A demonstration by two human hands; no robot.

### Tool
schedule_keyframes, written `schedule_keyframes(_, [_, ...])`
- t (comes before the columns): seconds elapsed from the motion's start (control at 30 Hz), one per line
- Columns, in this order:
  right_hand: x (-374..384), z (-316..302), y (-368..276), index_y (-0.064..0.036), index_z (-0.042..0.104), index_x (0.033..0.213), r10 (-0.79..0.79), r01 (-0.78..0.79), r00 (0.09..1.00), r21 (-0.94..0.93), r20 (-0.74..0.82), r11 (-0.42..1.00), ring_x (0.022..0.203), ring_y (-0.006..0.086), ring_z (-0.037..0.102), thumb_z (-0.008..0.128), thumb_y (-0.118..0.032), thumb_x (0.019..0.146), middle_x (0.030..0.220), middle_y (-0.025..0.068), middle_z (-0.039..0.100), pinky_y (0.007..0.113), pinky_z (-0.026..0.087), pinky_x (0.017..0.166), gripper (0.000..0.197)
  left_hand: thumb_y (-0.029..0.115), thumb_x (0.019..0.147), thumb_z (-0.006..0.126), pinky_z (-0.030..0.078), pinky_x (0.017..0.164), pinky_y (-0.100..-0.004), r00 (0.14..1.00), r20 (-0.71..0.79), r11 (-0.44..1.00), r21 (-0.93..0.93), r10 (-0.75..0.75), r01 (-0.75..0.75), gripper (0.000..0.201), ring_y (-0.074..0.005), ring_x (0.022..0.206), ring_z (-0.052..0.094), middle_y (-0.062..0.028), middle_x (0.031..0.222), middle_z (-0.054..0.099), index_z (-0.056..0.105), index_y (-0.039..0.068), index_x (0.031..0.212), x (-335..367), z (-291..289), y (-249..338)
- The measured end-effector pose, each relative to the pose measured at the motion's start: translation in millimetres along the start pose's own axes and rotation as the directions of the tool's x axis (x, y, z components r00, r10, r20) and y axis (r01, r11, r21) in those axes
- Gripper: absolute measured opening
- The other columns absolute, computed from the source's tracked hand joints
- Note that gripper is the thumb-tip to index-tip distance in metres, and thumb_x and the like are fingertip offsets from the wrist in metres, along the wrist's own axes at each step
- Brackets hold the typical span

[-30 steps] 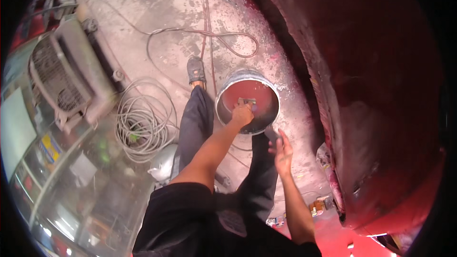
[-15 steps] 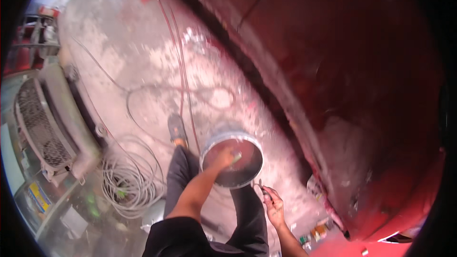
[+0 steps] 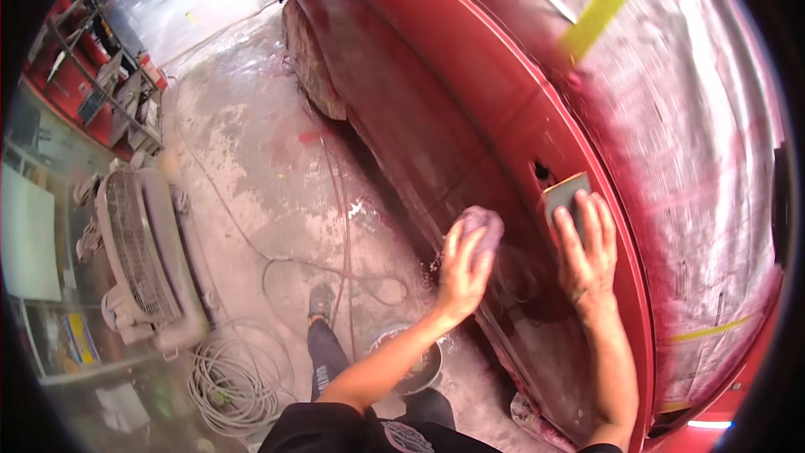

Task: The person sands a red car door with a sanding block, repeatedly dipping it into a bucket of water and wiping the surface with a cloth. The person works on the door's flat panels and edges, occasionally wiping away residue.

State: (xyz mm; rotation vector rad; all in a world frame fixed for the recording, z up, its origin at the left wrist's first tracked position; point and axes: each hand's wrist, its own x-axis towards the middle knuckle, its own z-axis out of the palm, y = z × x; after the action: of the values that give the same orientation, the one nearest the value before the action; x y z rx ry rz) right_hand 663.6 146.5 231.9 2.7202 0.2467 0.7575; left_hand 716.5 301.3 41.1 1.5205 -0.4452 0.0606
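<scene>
A red car side panel [image 3: 470,134], with dark, dull patches across it, curves along my right. My right hand [image 3: 589,256] lies against it near the panel's upper edge, its fingers over a flat grey sanding block [image 3: 567,195] with a yellowish edge. Just ahead of the block is a dark hole [image 3: 541,170] in the panel. My left hand [image 3: 466,273] grips a purplish-grey sponge or wadded rag [image 3: 481,224] in front of the lower panel; whether it touches the metal I cannot tell. Below my left forearm stands a round bucket [image 3: 429,369], partly hidden.
Masking sheet [image 3: 696,159] with yellow tape [image 3: 616,4] covers the car's upper part. A hose [image 3: 331,176] crosses the worn floor, and a cable coil [image 3: 231,386] lies at lower left. Beyond it rest a bumper with a grille [image 3: 138,243] and a shelf rack [image 3: 117,92].
My left hand has come up out of the bucket and now holds the sponge or rag by the car. My right hand has risen from beside the bucket to the panel. The view has shifted toward the car.
</scene>
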Motion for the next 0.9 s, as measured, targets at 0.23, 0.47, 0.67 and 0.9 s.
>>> schedule_keyframes(0.23, [71, 56, 65, -0.0042, 0.050, 0.152, -0.083, 0.124, 0.892, -0.062, 0.444, 0.990, 0.152, 0.0531, 0.032, 0.057, -0.007, 0.095, 0.164, 0.0283, 0.036, 0.066, 0.029, 0.124, 0.057, 0.031, 0.101, 0.067, 0.026, 0.119, -0.0717, 0.930, 0.073, 0.926, 0.098, 0.359, -0.365, 0.050, -0.0594, 0.148, 0.030, -0.0269, 0.166, 0.032, 0.061, 0.016, 0.149, 200, 33, 12])
schedule_keyframes(0.47, [63, 58, 72, -0.0054, 0.049, 0.154, -0.061, 0.116, 0.834, -0.065, 0.548, 0.991, 0.149, 0.0591, 0.034, 0.056, -0.011, 0.097, 0.164, 0.0297, 0.035, 0.071, 0.031, 0.121, 0.057, 0.033, 0.091, 0.073, 0.029, 0.114, -0.0768, 0.895, -0.047, 0.873, 0.252, 0.443, -0.419, 0.049, -0.0563, 0.141, 0.041, -0.0207, 0.160, 0.046, 0.070, 0.022, 0.139, 373, 7, -17])
schedule_keyframes(0.67, [51, 55, 74, -0.0036, 0.046, 0.154, -0.091, 0.187, 0.821, -0.115, 0.563, 0.976, 0.146, 0.0614, 0.036, 0.059, -0.013, 0.098, 0.162, 0.0322, 0.036, 0.075, 0.034, 0.116, 0.058, 0.030, 0.100, 0.065, 0.036, 0.116, -0.0650, 0.845, -0.288, 0.856, 0.409, 0.450, -0.317, 0.042, -0.0551, 0.135, 0.046, -0.0274, 0.152, 0.050, 0.069, 0.014, 0.138, 579, -73, -72])
schedule_keyframes(0.9, [48, 61, 77, -0.0032, 0.047, 0.154, -0.112, 0.223, 0.779, -0.106, 0.618, 0.969, 0.146, 0.0632, 0.033, 0.046, -0.016, 0.099, 0.162, 0.0335, 0.033, 0.077, 0.030, 0.118, 0.057, 0.029, 0.108, 0.053, 0.037, 0.118, -0.0480, 0.808, -0.366, 0.856, 0.424, 0.462, -0.297, 0.049, -0.0431, 0.137, 0.050, -0.0303, 0.150, 0.051, 0.055, 0.004, 0.151, 771, -171, -215])
